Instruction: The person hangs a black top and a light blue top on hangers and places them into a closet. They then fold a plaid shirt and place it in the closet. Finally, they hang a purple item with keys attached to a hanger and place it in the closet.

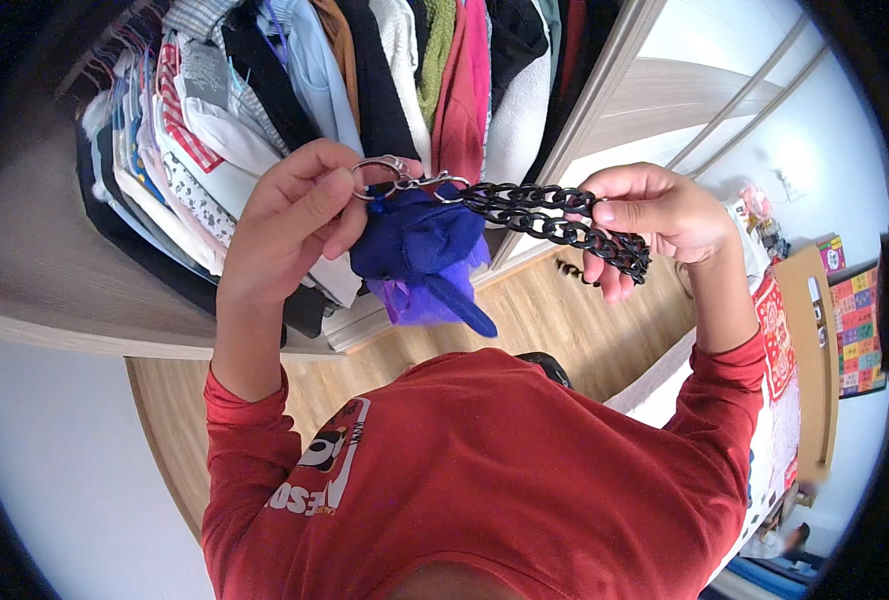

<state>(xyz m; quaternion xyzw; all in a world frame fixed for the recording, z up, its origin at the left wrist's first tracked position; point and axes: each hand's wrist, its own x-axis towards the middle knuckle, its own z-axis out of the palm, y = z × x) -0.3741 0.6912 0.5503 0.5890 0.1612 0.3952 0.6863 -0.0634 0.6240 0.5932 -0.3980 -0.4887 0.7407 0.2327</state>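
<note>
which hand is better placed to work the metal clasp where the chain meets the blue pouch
Left, probably. The left hand already pinches the silver metal ring clasp above the blue fabric pouch; the right hand holds the black plastic link chain farther along.

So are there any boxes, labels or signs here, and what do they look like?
Colourful box: far right, on the wooden furniture; small, red, green and yellow.
Patchwork panel: far right edge; squares of red, yellow and blue.
Shirt print: on the red shirt; white and black shapes.
No screens.
</note>
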